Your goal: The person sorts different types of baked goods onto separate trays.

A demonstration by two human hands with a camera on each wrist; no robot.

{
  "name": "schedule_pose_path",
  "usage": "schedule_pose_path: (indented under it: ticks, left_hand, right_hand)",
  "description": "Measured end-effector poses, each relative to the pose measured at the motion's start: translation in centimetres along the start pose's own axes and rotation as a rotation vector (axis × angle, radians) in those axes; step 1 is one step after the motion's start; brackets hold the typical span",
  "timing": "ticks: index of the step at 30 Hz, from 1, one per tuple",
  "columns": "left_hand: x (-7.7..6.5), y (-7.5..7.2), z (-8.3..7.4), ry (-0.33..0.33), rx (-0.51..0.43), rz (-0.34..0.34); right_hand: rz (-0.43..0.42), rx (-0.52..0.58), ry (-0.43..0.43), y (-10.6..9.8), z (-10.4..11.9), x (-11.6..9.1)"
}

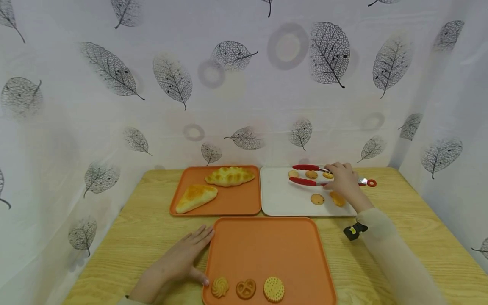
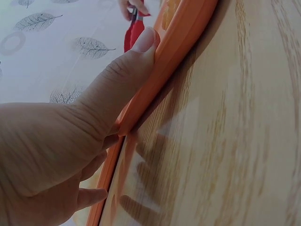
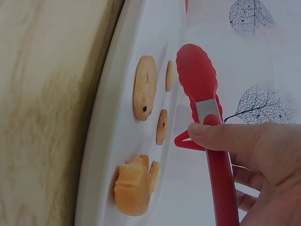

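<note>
Pale hanging cloth (image 1: 244, 101) fills the room's back and both sides, grey skeleton leaves scattered all over it, and it meets the wood-grained surface (image 1: 141, 237) along the back edge. Now the trays: the front orange tray (image 1: 267, 250) lies nearest the wearer, its back edge just short of the other two. The white tray (image 1: 274, 197) sits by the surface's back edge, right of centre, and just beside it, left of centre, the back orange tray (image 1: 240, 205).

Here's the left hand (image 1: 179, 258), fingers stretched out along the front orange tray's left edge, thumb on the rim. And the right hand (image 1: 345, 182), over the right half of the white tray, fingers wrapped round the red tongs (image 1: 305, 182), whose red heads stand apart above the tray's back part.

Two breads on the back orange tray: a triangular bread (image 1: 196, 198) at the front left corner, a ridged bread (image 1: 230, 176) towards the back right. Smaller again, three cookies (image 1: 273, 289) line up towards the front orange tray's front edge, and five biscuits (image 1: 317, 199) on the white tray, three towards its back edge, two nearer the front!
</note>
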State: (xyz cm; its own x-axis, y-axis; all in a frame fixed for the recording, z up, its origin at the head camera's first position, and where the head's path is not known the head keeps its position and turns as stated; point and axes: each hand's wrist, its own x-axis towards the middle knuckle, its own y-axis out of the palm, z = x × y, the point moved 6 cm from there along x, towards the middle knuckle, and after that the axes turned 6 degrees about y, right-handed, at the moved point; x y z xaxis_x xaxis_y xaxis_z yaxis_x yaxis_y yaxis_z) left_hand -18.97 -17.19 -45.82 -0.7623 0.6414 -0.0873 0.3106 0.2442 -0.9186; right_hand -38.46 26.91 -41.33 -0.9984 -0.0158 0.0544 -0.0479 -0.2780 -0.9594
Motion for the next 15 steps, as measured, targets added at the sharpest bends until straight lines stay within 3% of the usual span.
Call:
schedule_pose_path:
  ticks: [15]
  left_hand:
    - [0.1, 0.2, 0.4, -0.018, 0.004, 0.005]
  right_hand:
    - [-0.094, 0.045, -0.194, -1.8, 1.5, -6.0]
